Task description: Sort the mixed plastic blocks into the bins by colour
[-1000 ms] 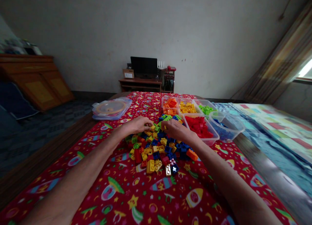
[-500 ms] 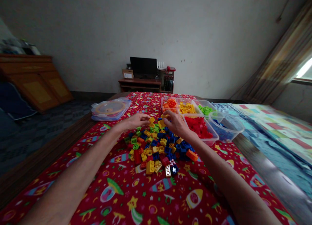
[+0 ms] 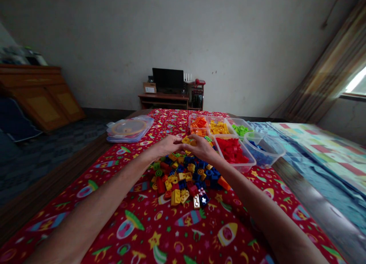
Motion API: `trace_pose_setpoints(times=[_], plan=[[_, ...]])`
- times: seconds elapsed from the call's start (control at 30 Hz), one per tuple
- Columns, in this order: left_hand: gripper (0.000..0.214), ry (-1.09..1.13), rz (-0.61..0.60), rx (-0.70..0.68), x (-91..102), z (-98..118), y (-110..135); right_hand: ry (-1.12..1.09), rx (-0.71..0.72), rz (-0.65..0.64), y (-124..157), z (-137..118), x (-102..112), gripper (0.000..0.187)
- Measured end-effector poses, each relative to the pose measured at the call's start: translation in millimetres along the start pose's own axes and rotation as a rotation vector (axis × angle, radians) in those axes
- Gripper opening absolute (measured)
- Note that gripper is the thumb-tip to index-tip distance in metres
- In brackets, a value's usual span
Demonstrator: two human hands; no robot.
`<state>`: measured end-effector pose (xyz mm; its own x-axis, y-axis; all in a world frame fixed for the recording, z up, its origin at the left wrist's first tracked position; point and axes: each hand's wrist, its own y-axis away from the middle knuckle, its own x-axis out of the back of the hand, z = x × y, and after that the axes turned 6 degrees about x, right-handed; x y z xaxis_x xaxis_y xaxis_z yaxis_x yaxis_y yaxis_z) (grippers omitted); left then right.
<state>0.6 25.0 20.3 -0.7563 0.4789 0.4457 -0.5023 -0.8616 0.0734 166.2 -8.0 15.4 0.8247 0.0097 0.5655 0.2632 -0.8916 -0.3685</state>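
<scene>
A heap of small plastic bricks (image 3: 185, 178) in yellow, blue, red, green and orange lies on the red patterned cloth (image 3: 177, 233). Both hands meet over its far edge. My left hand (image 3: 167, 145) is pinched on a yellow brick (image 3: 185, 140). My right hand (image 3: 200, 146) is closed, its fingertips touching the same yellow pieces; what else it holds is hidden. Just beyond stand clear tubs of sorted bricks: orange (image 3: 198, 125), yellow (image 3: 219, 126), green (image 3: 240, 129), red (image 3: 233, 150) and blue (image 3: 263, 151).
A stack of clear tub lids (image 3: 130, 128) lies at the far left of the cloth. A dark wooden edge runs along both sides of the cloth. A pastel patchwork sheet (image 3: 320, 149) lies to the right. A desk with a monitor (image 3: 168, 81) stands at the far wall.
Both hands rose off the heap with yellow bricks, drew together and now touch at the fingertips above its far edge.
</scene>
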Motion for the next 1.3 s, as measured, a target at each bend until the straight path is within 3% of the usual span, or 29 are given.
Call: trace_pose_setpoints(times=[0.27,0.47,0.6,0.7,0.87,0.97,1.1,1.2,1.3], plan=[[0.049,0.331,0.084,0.055,0.2,2,1,0.004,0.041,0.103,-3,8,1,0.018],[0.037,0.265,0.093,0.084,-1.8,8,6,-0.069,0.002,0.090,-6,13,0,0.013],[0.021,0.273,0.078,0.086,-6.8,8,7,-0.194,-0.125,0.025,-5,8,0,0.010],[0.023,0.306,0.061,0.091,-8.0,6,7,-0.327,-0.196,0.000,-4,6,-1,0.014],[0.024,0.248,0.081,0.121,0.3,3,3,-0.423,-0.175,-0.004,-4,8,2,0.024],[0.022,0.149,0.127,0.119,9.4,1,1,-0.383,-0.128,-0.015,-9,12,17,0.021],[0.023,0.102,0.126,0.068,18.9,2,2,-0.143,-0.081,0.177,-32,27,61,0.015],[0.024,0.067,0.119,0.041,22.1,-1,0,0.055,-0.163,0.279,-57,43,97,0.011],[0.025,-0.040,0.142,0.011,25.3,-9,-6,0.214,-0.296,0.262,-75,54,122,0.010]])
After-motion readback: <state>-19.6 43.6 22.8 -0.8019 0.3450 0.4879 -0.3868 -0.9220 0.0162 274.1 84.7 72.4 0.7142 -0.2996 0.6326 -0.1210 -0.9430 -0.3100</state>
